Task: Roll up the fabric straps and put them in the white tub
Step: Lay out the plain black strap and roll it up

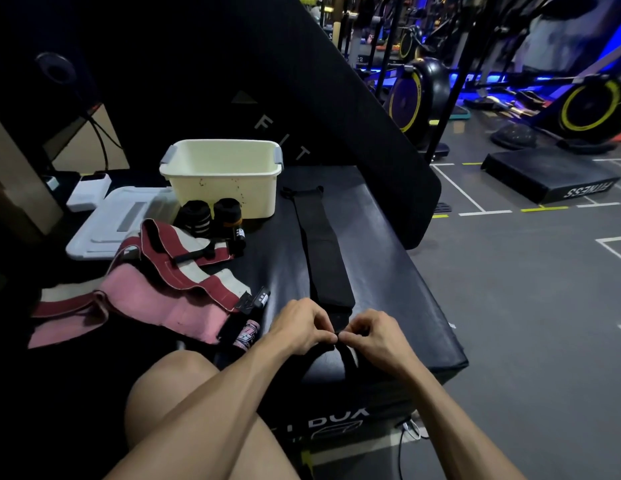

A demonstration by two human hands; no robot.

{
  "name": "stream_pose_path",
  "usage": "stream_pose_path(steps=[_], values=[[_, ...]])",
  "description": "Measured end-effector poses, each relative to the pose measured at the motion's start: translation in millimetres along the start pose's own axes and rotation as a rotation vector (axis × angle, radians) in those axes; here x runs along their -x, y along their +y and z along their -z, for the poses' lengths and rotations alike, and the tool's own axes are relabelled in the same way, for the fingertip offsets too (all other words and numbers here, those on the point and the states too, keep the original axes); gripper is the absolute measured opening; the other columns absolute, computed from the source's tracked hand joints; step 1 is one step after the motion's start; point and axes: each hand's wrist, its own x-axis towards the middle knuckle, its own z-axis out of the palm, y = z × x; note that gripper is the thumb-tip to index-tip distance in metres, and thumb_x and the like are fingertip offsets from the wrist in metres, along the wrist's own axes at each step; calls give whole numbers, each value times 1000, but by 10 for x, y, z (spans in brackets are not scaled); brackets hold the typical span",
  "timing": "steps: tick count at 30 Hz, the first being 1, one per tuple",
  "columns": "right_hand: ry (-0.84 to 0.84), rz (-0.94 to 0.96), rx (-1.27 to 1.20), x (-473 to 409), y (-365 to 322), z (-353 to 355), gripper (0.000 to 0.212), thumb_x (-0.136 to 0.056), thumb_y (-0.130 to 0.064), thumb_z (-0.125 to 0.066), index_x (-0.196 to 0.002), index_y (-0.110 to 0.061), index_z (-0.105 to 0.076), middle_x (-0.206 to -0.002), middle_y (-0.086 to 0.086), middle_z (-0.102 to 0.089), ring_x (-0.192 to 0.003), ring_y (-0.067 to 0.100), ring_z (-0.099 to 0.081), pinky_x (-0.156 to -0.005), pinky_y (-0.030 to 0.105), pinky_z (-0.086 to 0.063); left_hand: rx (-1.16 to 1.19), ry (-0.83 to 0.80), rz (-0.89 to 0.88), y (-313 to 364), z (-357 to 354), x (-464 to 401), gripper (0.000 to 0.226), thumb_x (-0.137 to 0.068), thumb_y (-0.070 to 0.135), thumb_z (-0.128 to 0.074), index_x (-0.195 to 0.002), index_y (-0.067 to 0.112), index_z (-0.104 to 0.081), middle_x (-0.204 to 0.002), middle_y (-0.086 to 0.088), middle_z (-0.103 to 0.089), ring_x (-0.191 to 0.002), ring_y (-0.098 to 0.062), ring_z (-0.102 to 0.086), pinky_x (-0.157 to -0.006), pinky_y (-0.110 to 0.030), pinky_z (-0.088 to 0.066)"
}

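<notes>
Here, black strap [323, 251] end between fingers [331, 336].

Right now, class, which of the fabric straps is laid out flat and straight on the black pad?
The long black strap, running from the hands toward the white tub. The pink and maroon straps lie crumpled; two black ones are already rolled.

I see a black padded box [388, 258] carrying the white tub [221, 176], two rolled straps [212, 213], a flat black strap [321, 247] and pink-maroon straps [156, 289].
</notes>
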Motion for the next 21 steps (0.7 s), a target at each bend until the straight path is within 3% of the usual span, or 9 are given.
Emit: stream_pose_path(steps=[5, 11, 21], values=[[-45, -127, 12, -81, -100, -5, 22, -76, -30, -78, -59, -21, -67, -61, -6, -63, -58, 5, -58, -51, 19, -43, -18, -17, 12, -19, 4, -2, 5, -82, 40, -79, -84, 35, -80, -82, 17, -76, -85, 1, -69, -84, -30, -58], [-54, -186, 80, -149, -159, -23, 19, -71, -31, -79, -64, -16, -70, -60, -4, -65, -57, 8, -60, -47, 19, -42, -23, 73, 64, 30, -50, 16, 10, -73, 40, -81, -73, 38, -72, -76, 16, -72, -81, -4, -69, -79, -30, -59], [-130, -262, 85, -273, -184, -19, 23, -69, -30, -83, -61, -19, -65, -60, -4, -66, -55, 7, -58, -48, 21, -44, -366, 74, -200, 34, -10, 56, 22, -87, 46, -73, -107, 35, -76, -108, 9, -68, -107, -15, -63, -72, -26, -40]])
